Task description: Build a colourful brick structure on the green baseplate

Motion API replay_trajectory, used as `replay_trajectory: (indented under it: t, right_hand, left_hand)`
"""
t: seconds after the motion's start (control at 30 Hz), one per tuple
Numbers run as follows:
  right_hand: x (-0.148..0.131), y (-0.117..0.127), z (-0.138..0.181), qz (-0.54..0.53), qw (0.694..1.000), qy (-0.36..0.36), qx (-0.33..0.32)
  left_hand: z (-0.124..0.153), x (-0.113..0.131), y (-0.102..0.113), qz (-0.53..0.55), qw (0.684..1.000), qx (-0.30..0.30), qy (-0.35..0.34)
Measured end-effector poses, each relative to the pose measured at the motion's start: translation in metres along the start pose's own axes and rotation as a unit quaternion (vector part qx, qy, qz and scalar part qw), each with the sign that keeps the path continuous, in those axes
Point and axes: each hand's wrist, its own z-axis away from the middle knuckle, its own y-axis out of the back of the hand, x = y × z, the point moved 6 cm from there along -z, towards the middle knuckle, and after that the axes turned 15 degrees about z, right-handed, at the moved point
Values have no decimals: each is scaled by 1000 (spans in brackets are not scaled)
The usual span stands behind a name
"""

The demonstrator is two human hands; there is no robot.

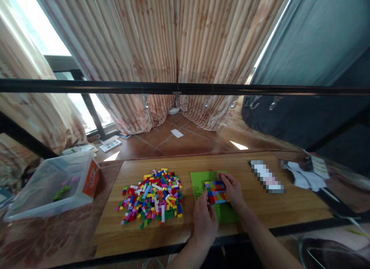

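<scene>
A block of multicoloured toy building bricks, with red, blue and orange rows, sits over a green studded baseplate. My left hand has its fingers curled against the block's left edge. At the block's right side and far corner, my right hand bends its fingers and thumb over the edge, covering part of it. Whether a loose brick is between those fingertips is too small to tell. Left of the baseplate lies a large heap of loose toy bricks in many colours.
The wooden tabletop carries everything. A clear plastic bin with a few pink and green pieces stands left. A blurred-out phone-shaped object lies right, near white papers. A black bar crosses beyond the table, before curtains.
</scene>
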Motion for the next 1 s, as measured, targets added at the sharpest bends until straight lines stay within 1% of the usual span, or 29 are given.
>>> replay_trajectory:
  t: [0.13, 0.43, 0.63, 0.87, 1.0]
  right_hand:
    - [-2, 2, 4, 0, 1000, -4, 7]
    - [-3, 14, 14, 26, 1000, -3, 18]
    - [-1, 18, 18, 46, 998, 3, 30]
    - [-4, 17, 18, 56, 997, 34, 36]
    - [-4, 16, 18, 60, 996, 55, 34]
  left_hand:
    - [0, 1, -1, -1, 1000, -24, 3]
    - [1, 1, -3, -5, 999, -52, -2]
    - [2, -1, -5, -21, 998, -53, -9]
    - [0, 0, -4, -31, 998, -45, -25]
    - [0, 1, -2, -41, 998, -26, -32]
